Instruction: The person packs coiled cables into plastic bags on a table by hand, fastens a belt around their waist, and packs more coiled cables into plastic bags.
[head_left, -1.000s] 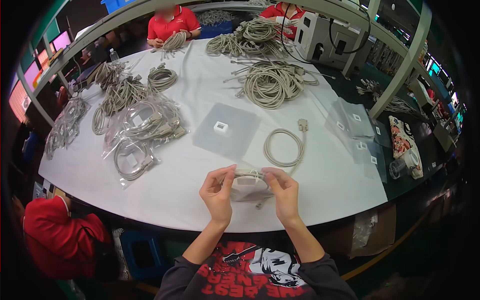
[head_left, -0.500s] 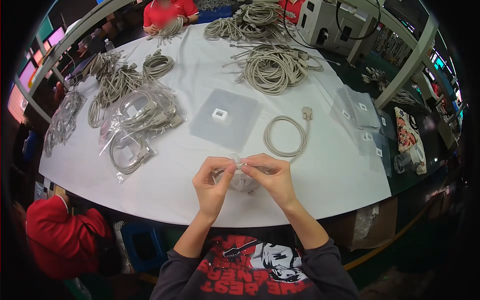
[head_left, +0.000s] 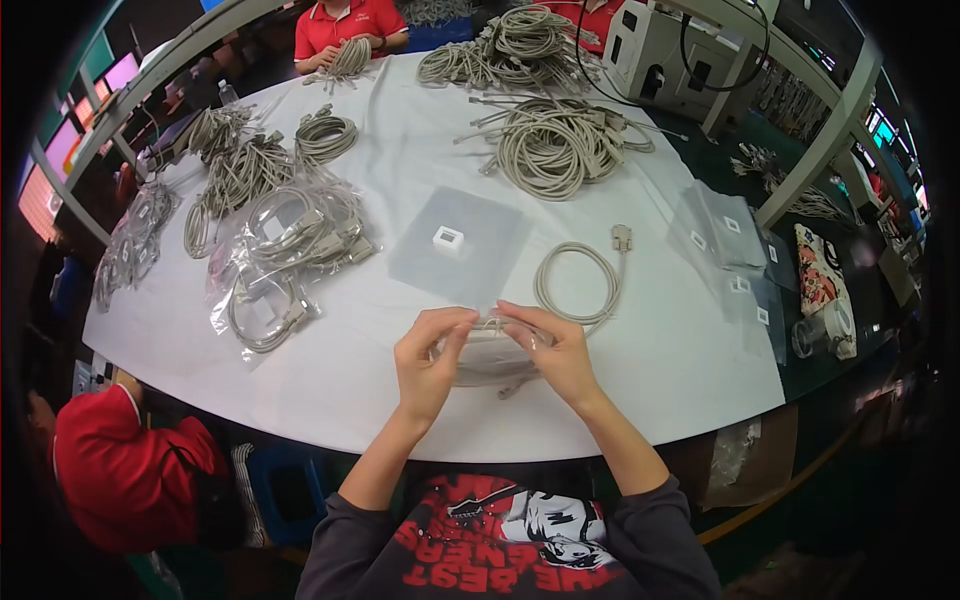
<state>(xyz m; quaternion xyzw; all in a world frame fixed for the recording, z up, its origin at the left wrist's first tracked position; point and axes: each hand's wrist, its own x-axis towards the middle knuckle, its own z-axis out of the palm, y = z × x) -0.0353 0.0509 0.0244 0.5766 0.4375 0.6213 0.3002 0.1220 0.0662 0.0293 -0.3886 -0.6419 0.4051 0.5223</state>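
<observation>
Between my two hands is a clear plastic bag (head_left: 480, 372) with what looks like a coiled grey cable inside. My left hand (head_left: 432, 350) pinches the bag's upper left edge, fingers closed. On the other side my right hand (head_left: 562, 358) grips the upper right edge, partly covering it. A small cable end (head_left: 510, 390) shows low by the right side of the bag. Just beyond, a stack of flat clear bags (head_left: 420, 250) lies under a small white stack of labels (head_left: 448, 240). A loose coiled grey cable with a connector (head_left: 621, 238) rests right of it.
Bagged cables (head_left: 300, 240) lie at left, with bundled cables (head_left: 245, 170) behind them. A big cable heap (head_left: 550, 150) sits farther back. Labelled flat bags (head_left: 725, 235) are along the right edge. Co-workers in red shirts (head_left: 345, 25) sit at the far side and lower left.
My hands have moved slightly apart along the bag's top edge. More of the bag and a cable end now show below them. The camera view has shifted a little.
</observation>
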